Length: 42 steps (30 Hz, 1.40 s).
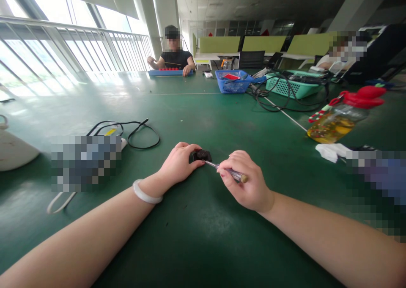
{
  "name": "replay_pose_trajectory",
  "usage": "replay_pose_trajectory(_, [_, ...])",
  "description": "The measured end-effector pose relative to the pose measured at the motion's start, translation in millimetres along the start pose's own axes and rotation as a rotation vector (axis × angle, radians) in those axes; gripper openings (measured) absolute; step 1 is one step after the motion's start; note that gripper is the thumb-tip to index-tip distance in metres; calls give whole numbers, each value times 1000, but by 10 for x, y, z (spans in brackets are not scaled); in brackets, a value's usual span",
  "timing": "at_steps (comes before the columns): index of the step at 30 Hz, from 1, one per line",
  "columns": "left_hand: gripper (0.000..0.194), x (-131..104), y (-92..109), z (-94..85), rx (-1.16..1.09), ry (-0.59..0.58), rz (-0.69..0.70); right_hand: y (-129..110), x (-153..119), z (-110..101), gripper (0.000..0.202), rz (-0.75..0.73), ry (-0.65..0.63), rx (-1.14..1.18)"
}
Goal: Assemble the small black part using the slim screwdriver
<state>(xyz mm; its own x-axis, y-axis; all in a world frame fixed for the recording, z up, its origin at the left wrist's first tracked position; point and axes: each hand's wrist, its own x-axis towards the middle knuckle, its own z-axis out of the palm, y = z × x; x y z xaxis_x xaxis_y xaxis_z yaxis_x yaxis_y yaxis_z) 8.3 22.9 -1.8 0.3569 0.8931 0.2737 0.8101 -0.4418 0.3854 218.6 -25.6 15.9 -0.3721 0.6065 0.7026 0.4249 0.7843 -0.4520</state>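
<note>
A small black part with a round dark middle rests on the green table in front of me. My left hand grips it from the left, thumb at its near side and fingers over its far edge. In my right hand is a screwdriver with a clear handle, held between thumb and fingers. Its thin metal shaft points left, and the tip meets or nearly meets the near edge of the black part. The exact contact is too small to make out.
Left of me lie a blurred-out object and a looped black cable. To the right are a red-lidded bottle and a white tissue. Farther back stand a blue basket, a green basket with cables, and a seated person.
</note>
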Motion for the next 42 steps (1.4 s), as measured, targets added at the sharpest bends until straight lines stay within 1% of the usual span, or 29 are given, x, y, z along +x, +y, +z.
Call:
replay_pose_trajectory(3, [35,-2,7,-6,-5,-4,-15,-17,7,5,10,-27,-42,-37])
replay_pose_trajectory(9, [36,-13,13,-13,-19,-16,-29,-50,20,2,12,-30,-74,-111])
replay_pose_trajectory(19, [35,-13,13,-9,-17,-16,-23,-70,10,8,10,-118,-54,-197])
replay_pose_trajectory(26, [35,-18,27,-20,-12,-17,-29,-74,20,2,13,-114,-47,-242])
replay_pose_trajectory(29, [35,-19,33,-25,-15,-20,-32,-90,22,-1,14,-137,-50,-269])
replay_pose_trajectory(31, [35,-18,35,-27,-15,-21,-31,-99,16,7,14,-153,-79,-290])
replay_pose_trajectory(35, [34,-8,34,-31,-9,-22,-32,-104,-5,35,17,-133,-224,-310])
replay_pose_trajectory(37, [34,-5,32,-31,-9,-23,-27,-101,-11,44,18,-117,-269,-305])
replay_pose_trajectory(42, [34,-10,20,-23,-9,-17,-27,-86,-11,43,20,-111,-260,-300])
